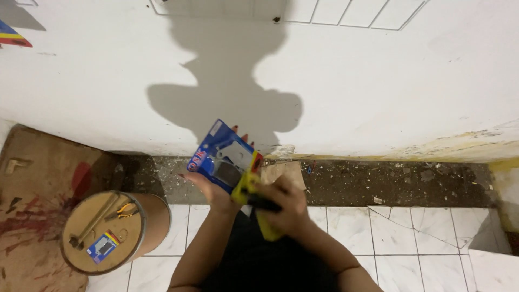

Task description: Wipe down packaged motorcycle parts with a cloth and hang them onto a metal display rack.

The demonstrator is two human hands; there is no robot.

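Here the left hand [208,186] grips a blue blister pack [224,157]; the right hand's [286,208] grip half hides a yellow-black tool [250,186].

Your right hand [289,208] hides most of the yellow tool [254,203]; the small items on the drum [102,232] are too small to tell.

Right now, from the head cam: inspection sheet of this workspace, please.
Surface: white tiled floor, one tile cracked; bare gritty strip along the wall.
Job's things: blue blister pack; yellow-and-black tool.
Clutter: round drum whose top carries pliers, a long metal tool and a small blue card.
Grippers: left hand holds the pack; right hand grips the tool.
Cables: nothing seen.
Surroundings: white wall; red-stained brown board.
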